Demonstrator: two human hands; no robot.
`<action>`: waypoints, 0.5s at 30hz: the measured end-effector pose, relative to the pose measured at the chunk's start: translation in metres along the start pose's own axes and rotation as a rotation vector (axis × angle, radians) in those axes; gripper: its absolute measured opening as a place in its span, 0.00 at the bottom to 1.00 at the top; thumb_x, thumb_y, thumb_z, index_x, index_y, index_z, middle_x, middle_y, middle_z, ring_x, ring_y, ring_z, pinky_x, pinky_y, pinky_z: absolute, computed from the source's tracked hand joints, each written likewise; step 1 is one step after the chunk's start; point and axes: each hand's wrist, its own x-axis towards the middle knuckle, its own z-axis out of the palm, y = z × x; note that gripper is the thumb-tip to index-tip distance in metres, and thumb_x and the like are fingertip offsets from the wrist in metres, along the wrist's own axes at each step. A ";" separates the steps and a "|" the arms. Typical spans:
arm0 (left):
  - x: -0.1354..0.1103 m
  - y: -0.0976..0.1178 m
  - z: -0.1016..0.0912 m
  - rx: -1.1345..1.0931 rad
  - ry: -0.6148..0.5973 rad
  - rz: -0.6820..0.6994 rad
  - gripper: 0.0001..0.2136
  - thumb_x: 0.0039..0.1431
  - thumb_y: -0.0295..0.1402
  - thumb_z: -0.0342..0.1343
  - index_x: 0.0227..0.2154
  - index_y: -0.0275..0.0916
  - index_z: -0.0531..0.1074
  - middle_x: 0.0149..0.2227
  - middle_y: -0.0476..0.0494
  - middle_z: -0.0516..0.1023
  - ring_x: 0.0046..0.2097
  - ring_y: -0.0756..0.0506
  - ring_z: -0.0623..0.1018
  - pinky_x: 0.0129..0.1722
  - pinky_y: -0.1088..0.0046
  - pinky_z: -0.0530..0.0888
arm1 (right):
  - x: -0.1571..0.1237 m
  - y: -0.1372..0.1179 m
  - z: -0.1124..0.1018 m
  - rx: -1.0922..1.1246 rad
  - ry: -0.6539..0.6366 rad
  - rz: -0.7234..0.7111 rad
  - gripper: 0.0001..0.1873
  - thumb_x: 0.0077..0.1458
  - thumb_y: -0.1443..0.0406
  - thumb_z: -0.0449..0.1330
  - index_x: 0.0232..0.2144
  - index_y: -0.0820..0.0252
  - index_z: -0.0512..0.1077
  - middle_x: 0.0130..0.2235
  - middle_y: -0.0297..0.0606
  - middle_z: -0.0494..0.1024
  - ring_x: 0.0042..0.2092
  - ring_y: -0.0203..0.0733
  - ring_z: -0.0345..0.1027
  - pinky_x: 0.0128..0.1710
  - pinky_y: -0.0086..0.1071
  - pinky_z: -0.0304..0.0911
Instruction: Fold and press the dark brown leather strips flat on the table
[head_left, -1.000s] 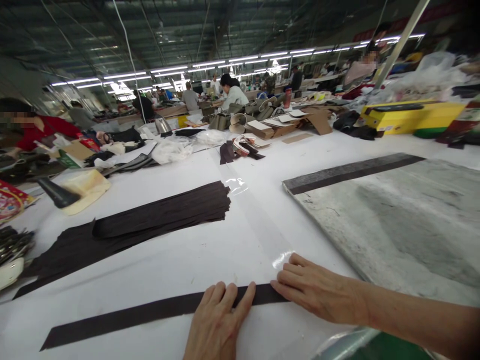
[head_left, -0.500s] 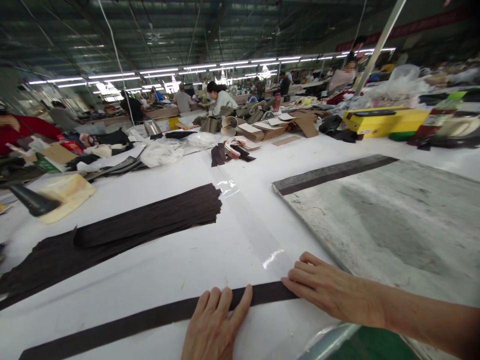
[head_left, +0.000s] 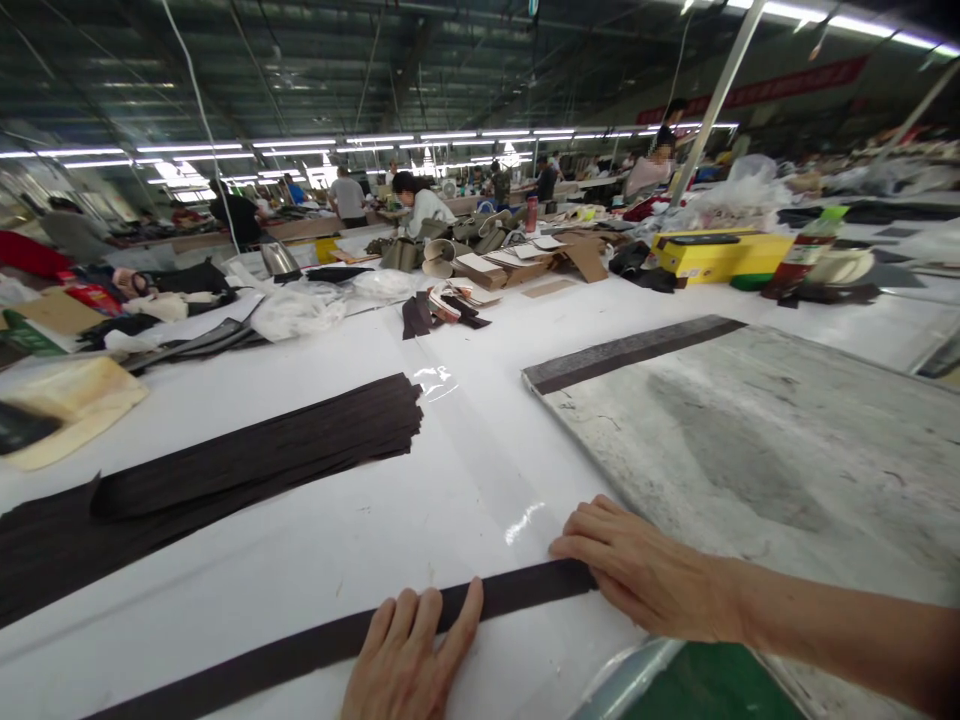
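Note:
A long, dark brown strip of material (head_left: pixel 525 588) runs across the white table (head_left: pixel 465 510) in front of me. My left hand (head_left: pixel 412 650) lies over the strip with its fingers apart, pressing on it from above. At the strip's right end, my right hand (head_left: pixel 645 570) has its fingers curled together around the edge; the fingertips are partly hidden. Beyond my left hand lies a thick stack of dark strips (head_left: pixel 285 450) with ragged right ends. To the right is a grey, stained board (head_left: pixel 750 440), with a dark strip (head_left: pixel 637 355) along its far edge.
At the left stands a yellowed container (head_left: pixel 82 405) with a black part. Farther back are plastic bags (head_left: pixel 300 310), scraps (head_left: pixel 442 305), cardboard pieces (head_left: pixel 585 258), a yellow box (head_left: pixel 712 258) and a bottle (head_left: pixel 802 255). Several people work in the background.
The view has shifted, so most things appear farther left. My right hand's fingers have curled in more at the strip's end, and the left hand remains on the strip.

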 end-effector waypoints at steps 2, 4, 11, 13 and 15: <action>-0.001 -0.001 0.002 0.008 0.010 0.008 0.27 0.59 0.28 0.52 0.60 0.53 0.59 0.40 0.47 0.70 0.41 0.43 0.69 0.45 0.64 0.65 | 0.002 -0.002 -0.003 0.055 0.012 0.025 0.17 0.56 0.73 0.50 0.47 0.59 0.66 0.41 0.41 0.69 0.43 0.44 0.62 0.47 0.40 0.54; -0.001 -0.001 0.003 0.012 0.019 0.014 0.26 0.59 0.28 0.51 0.60 0.53 0.59 0.40 0.47 0.70 0.41 0.43 0.68 0.44 0.64 0.65 | 0.004 -0.002 -0.002 0.070 -0.003 0.031 0.15 0.56 0.71 0.52 0.47 0.59 0.66 0.42 0.40 0.69 0.43 0.45 0.61 0.48 0.40 0.53; -0.002 -0.002 0.002 0.034 0.026 0.024 0.26 0.61 0.27 0.48 0.61 0.54 0.57 0.40 0.47 0.68 0.40 0.44 0.68 0.43 0.66 0.65 | 0.007 0.008 0.011 -0.039 -0.034 -0.031 0.14 0.62 0.76 0.46 0.42 0.61 0.68 0.38 0.40 0.70 0.40 0.43 0.60 0.43 0.37 0.53; -0.002 -0.002 0.001 0.041 0.022 0.025 0.26 0.61 0.27 0.48 0.61 0.54 0.57 0.40 0.47 0.68 0.40 0.44 0.68 0.44 0.67 0.66 | 0.004 0.011 0.013 -0.069 -0.032 -0.074 0.15 0.62 0.76 0.45 0.42 0.62 0.68 0.37 0.40 0.70 0.39 0.42 0.59 0.43 0.37 0.53; -0.002 -0.002 0.001 0.041 0.012 0.018 0.27 0.61 0.27 0.48 0.61 0.54 0.57 0.40 0.47 0.68 0.40 0.45 0.69 0.45 0.67 0.66 | 0.000 0.012 0.013 -0.093 -0.029 -0.099 0.15 0.63 0.76 0.43 0.41 0.63 0.68 0.37 0.41 0.70 0.38 0.42 0.59 0.43 0.37 0.52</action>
